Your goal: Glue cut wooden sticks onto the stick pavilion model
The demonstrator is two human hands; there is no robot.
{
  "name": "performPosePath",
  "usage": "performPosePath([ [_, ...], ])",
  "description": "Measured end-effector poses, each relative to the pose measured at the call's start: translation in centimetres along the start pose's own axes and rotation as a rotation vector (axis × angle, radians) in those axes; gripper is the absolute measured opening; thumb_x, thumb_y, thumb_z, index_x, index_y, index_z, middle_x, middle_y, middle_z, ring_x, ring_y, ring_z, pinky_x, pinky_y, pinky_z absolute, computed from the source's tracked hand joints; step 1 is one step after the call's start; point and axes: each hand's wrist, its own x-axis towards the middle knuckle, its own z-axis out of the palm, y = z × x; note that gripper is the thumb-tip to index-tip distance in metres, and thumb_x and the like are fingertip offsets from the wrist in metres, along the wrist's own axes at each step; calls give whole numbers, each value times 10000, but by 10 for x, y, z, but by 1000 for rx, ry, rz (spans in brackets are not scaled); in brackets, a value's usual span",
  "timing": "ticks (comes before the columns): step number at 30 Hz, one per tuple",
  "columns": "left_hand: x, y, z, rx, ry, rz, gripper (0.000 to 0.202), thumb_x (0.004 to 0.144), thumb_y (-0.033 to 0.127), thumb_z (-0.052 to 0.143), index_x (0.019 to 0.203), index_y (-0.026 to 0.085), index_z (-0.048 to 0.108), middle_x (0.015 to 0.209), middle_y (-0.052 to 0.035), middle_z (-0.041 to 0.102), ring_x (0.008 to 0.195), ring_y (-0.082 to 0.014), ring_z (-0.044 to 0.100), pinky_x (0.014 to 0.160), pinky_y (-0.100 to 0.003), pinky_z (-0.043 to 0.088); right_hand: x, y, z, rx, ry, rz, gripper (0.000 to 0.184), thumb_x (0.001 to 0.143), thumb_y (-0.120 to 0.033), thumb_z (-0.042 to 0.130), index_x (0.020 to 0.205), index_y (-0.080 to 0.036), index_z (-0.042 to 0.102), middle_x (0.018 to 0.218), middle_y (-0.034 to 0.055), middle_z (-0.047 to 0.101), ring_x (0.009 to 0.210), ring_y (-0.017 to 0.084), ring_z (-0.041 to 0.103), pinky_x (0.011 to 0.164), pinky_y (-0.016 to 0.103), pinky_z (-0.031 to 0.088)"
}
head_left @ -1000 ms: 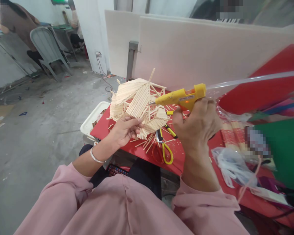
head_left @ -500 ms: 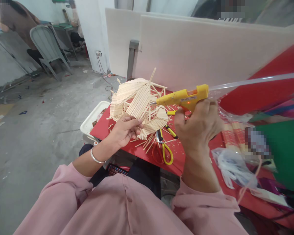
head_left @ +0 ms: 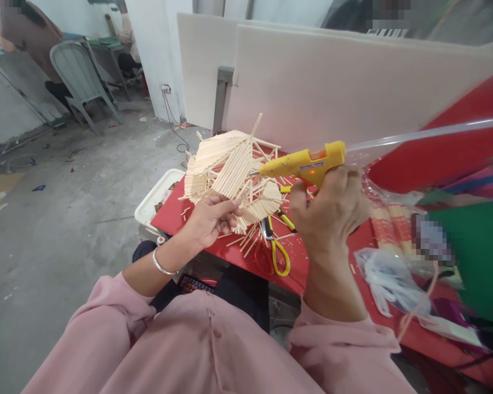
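A model built of thin wooden sticks [head_left: 230,169] stands on the red table [head_left: 293,271], with slanted, roof-like panels of sticks laid side by side. My left hand [head_left: 217,219] is closed at its near edge, thumb and fingers pinched together on the stick model. My right hand [head_left: 332,205] is wrapped round the handle of a yellow hot glue gun [head_left: 304,164]. The gun's metal nozzle points left and reaches the right edge of the slanted stick panel; whether it touches is unclear. A long clear glue stick [head_left: 427,135] runs out of the gun's back.
Yellow-handled cutters [head_left: 280,257] and loose sticks lie in front of the model. A white tub [head_left: 150,202] stands left of the table. Large white boards [head_left: 332,93] lean behind. Right of my right hand are a clear plastic bag [head_left: 388,279] and packs of sticks [head_left: 390,227].
The glue gun and my right hand have shifted slightly left, bringing the nozzle further onto the stick panel. My left hand and the model have hardly moved.
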Motion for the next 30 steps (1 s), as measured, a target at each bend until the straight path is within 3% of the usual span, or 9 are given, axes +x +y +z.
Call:
performPosePath([
  [5,1,-2,-4,-21,-14,16,216,754,149,778,685,137,574,613,1,692,409,-57,582,333,-126,376,0,-1,-1,13,-49,19,409,857,-372,520,1181,-130,580,1054,182,604,890,307,606,700,405,442],
  [16,-6,-6,-5,31,-62,-53,89,768,123,721,773,136,633,594,14,690,393,-69,574,326,-150,387,-11,2,3,38,36,-111,391,860,-365,536,1185,-155,584,1069,159,647,795,244,601,670,364,409],
  [30,-7,-3,-3,24,-15,-13,175,736,159,794,725,135,620,589,18,676,387,-57,576,339,-133,398,-12,5,-4,16,-28,-41,393,841,-370,544,1175,-165,574,1113,195,621,871,319,616,722,442,454],
])
